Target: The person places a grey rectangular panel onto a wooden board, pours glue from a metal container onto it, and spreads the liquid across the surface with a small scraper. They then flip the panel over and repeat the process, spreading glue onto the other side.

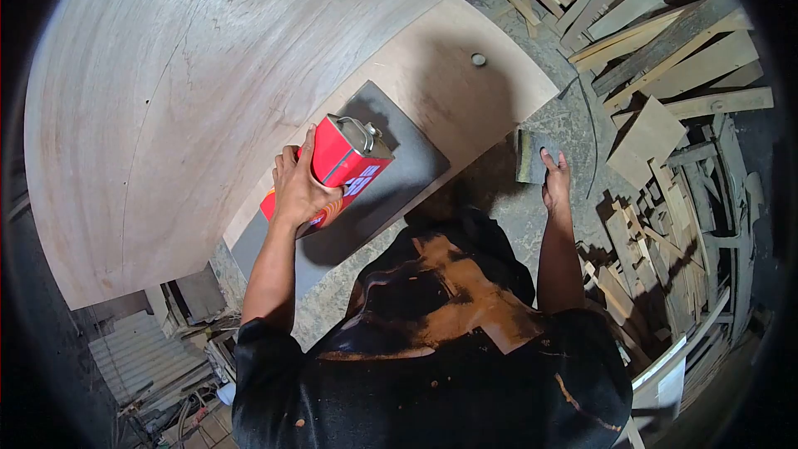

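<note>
The hands are well apart. The left hand (301,187) is clamped around the side of a red can (337,158), thumb and fingers spread over it; the can tilts above a dark grey sheet (416,154), and I cannot tell whether its base touches down. The right hand (557,179) appears to pinch a flat plate (529,158) by its edge, out over the floor (532,216) beyond the plywood sheet's near edge.

The step in hand looks like managing the can with one hand while the plate is held off to the side. Any next move seems to call for a firm left grip and care over the can's angle; whether its spout is open cannot be made out.

The grey sheet lies along the near edge of the plywood sheet (515,87). A small round lid (478,59) sits towards the plywood's far right edge, and a large panel (166,158) overlaps its left side.

Counted: one can, one plate, one grey sheet, one lid, one plywood sheet, one large panel. Wood offcuts (698,75), too many to count, are heaped along the right.
</note>
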Demonstrator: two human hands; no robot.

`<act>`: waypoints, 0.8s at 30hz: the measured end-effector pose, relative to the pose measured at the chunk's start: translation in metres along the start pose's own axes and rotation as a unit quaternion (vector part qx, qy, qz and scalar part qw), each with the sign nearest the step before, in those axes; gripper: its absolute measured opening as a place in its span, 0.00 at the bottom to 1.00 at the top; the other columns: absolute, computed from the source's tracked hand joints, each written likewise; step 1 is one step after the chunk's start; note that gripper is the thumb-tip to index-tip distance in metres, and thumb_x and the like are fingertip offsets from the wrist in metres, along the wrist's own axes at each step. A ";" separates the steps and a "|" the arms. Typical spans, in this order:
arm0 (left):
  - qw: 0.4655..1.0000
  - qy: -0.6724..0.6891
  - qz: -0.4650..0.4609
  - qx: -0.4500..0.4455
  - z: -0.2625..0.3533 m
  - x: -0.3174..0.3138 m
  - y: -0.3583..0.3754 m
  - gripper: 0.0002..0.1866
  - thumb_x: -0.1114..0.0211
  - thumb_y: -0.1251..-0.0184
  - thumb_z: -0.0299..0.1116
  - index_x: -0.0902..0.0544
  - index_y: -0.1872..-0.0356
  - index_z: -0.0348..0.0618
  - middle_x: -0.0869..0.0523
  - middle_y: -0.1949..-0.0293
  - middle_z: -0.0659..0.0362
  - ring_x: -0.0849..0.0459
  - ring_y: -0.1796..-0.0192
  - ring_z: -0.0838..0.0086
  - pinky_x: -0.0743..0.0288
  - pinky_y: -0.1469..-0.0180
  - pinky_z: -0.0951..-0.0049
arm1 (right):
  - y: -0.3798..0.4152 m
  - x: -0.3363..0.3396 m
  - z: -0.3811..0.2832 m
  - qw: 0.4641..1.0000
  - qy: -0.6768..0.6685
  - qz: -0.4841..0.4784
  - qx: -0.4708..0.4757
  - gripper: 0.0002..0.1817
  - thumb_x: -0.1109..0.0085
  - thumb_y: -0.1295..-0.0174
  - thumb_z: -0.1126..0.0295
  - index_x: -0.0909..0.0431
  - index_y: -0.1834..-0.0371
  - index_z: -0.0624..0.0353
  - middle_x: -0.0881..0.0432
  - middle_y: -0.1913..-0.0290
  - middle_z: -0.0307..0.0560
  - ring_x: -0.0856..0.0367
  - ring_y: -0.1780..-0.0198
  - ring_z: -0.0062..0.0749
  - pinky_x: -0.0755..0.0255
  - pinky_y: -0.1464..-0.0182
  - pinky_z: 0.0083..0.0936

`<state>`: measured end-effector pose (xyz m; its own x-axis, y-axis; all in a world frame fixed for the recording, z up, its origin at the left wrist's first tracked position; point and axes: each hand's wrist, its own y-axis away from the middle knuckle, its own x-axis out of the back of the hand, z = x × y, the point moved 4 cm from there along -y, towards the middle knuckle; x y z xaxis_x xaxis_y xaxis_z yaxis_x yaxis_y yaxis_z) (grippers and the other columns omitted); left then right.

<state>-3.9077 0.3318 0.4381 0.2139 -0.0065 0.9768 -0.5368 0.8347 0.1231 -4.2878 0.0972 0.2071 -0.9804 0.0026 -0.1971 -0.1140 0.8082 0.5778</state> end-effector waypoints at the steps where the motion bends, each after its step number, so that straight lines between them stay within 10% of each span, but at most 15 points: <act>1: 1.000 -0.001 0.000 0.000 0.001 0.000 -0.001 0.57 0.26 0.72 0.42 0.44 0.29 0.55 0.30 0.55 0.49 0.31 0.52 0.55 0.36 0.45 0.57 | -0.009 0.005 0.005 1.000 -0.005 -0.008 0.010 0.46 0.34 0.45 0.66 0.54 0.31 0.71 0.36 0.37 0.59 0.42 0.34 0.38 0.53 0.33 0.30; 24: 1.000 0.010 -0.007 0.015 -0.014 -0.005 0.010 0.57 0.25 0.72 0.43 0.42 0.30 0.55 0.28 0.55 0.48 0.29 0.53 0.55 0.34 0.47 0.57 | -0.027 0.021 0.011 1.000 0.005 -0.002 -0.008 0.44 0.34 0.46 0.63 0.51 0.30 0.66 0.29 0.44 0.54 0.35 0.42 0.30 0.47 0.38 0.22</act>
<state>-3.9026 0.3482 0.4325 0.2367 -0.0068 0.9716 -0.5572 0.8182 0.1415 -4.3032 0.0822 0.1789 -0.9815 -0.0055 -0.1916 -0.1197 0.7985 0.5899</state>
